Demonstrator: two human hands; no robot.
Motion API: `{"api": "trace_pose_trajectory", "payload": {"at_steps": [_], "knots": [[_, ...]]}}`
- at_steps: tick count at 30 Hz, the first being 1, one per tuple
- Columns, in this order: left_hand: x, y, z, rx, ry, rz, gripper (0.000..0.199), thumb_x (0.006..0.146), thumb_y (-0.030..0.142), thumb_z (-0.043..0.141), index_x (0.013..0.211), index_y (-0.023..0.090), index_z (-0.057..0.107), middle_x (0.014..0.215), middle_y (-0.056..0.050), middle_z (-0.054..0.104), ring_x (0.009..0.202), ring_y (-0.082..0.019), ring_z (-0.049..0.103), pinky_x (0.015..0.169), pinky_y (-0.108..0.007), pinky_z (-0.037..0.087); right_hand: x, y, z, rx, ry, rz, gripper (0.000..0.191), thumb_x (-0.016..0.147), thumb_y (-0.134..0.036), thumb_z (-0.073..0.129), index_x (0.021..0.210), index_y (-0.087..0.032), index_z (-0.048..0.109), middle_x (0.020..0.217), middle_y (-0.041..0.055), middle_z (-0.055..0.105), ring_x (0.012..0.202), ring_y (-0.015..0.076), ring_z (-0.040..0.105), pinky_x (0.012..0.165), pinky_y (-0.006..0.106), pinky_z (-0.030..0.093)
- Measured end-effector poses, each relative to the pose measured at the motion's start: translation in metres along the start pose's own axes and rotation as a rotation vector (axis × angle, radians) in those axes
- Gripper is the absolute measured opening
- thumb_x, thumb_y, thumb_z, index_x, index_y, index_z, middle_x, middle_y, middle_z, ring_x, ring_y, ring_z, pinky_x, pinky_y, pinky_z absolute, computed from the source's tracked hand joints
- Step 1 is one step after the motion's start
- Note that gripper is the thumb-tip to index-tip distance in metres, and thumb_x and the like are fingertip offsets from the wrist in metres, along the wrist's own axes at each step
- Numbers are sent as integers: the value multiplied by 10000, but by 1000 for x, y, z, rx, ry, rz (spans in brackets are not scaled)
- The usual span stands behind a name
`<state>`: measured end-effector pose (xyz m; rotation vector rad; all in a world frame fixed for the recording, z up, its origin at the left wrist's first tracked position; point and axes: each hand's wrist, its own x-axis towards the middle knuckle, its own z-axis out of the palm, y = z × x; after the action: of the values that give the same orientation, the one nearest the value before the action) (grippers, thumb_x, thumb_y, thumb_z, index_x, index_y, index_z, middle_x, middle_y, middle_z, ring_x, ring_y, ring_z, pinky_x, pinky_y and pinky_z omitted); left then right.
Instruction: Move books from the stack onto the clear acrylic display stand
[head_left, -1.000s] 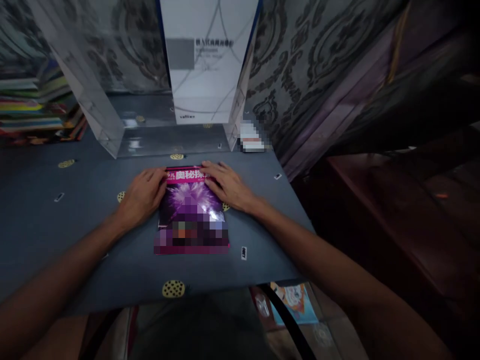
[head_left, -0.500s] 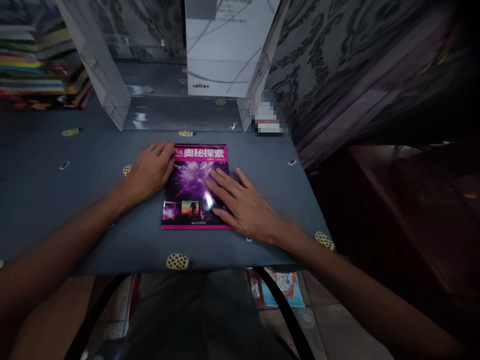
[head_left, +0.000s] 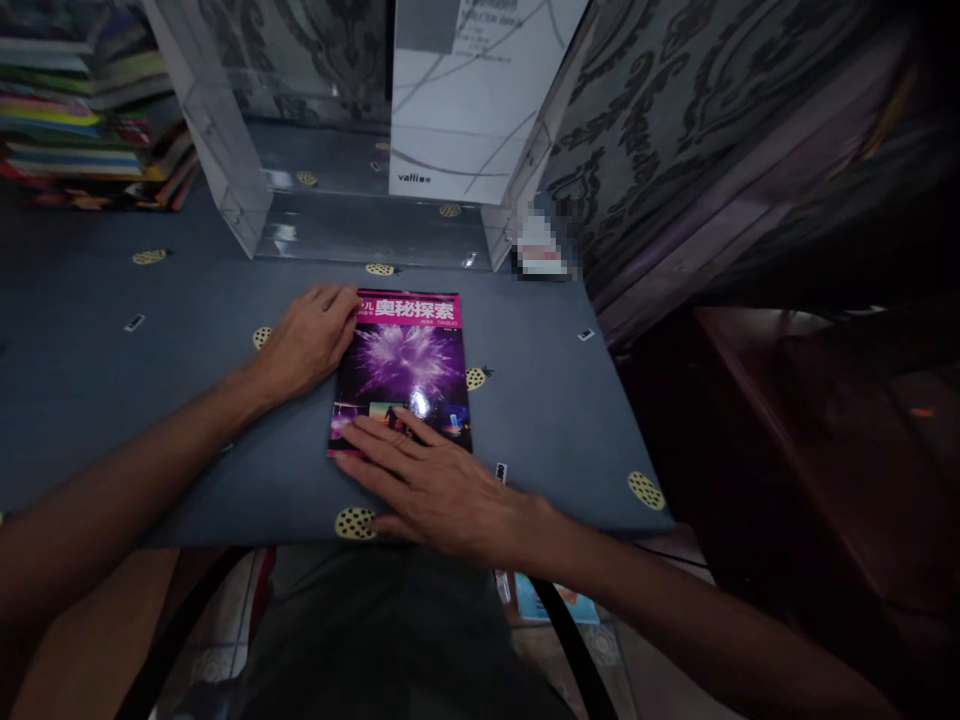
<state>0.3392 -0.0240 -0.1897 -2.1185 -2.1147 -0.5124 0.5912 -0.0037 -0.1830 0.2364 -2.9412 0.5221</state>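
"What's in the head view?"

"A grey-blue tablecloth (head_left: 555,420) with yellow pineapple prints, a stack of books (head_left: 90,130) at far left, a clear stand (head_left: 214,130) at the back and a patterned wall covering (head_left: 637,130) behind"

"Where's the book, and how much room has it?"

"The purple-and-pink book (head_left: 409,360) lies flat near the table's front edge, its top just short of the stand. Cloth stretches widely to its left; on the right, a narrower strip runs to the table's side edge"

"And the hands?"

"The left hand (head_left: 315,335) rests at the upper left corner, fingers close together and bent over the edge; I can't tell whether it pinches the book. The right hand (head_left: 435,490) lies across the lower cover, fingers extended leftward, thumb spread apart below the book, gripping nothing"
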Motion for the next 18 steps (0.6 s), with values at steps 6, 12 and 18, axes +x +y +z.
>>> {"api": "trace_pose_trajectory", "payload": {"at_steps": [6, 12, 18], "knots": [[-1, 0, 0, -42, 6, -4, 252, 1020, 263, 352, 1106, 175, 571, 1164, -146, 673, 1113, -291, 623, 1006, -471, 493, -42, 10, -13, 80, 13, 204, 643, 1031, -385, 542, 1592, -158, 326, 1653, 137, 352, 1573, 249, 237, 1286, 514, 254], [-2, -1, -1, -75, 6, -11, 304, 1031, 310, 323, 1129, 166, 571, 1217, -160, 663, 1122, -295, 619, 996, -486, 501, -33, 70, -25, 111, 62, 324, 630, 1065, -510, 393, 1599, -181, 326, 1653, 154, 351, 1566, 269, 259, 1272, 572, 229], [-2, -2, 0, -81, 8, -20, 312, 1030, 345, 316, 1126, 189, 568, 1289, -146, 657, 1162, -285, 621, 1023, -473, 507, 4, 140, -30, 52, 169, 417, 571, 1077, -488, 350, 1551, -176, 418, 1633, 156, 390, 1549, 281, 306, 1253, 596, 238]]}}
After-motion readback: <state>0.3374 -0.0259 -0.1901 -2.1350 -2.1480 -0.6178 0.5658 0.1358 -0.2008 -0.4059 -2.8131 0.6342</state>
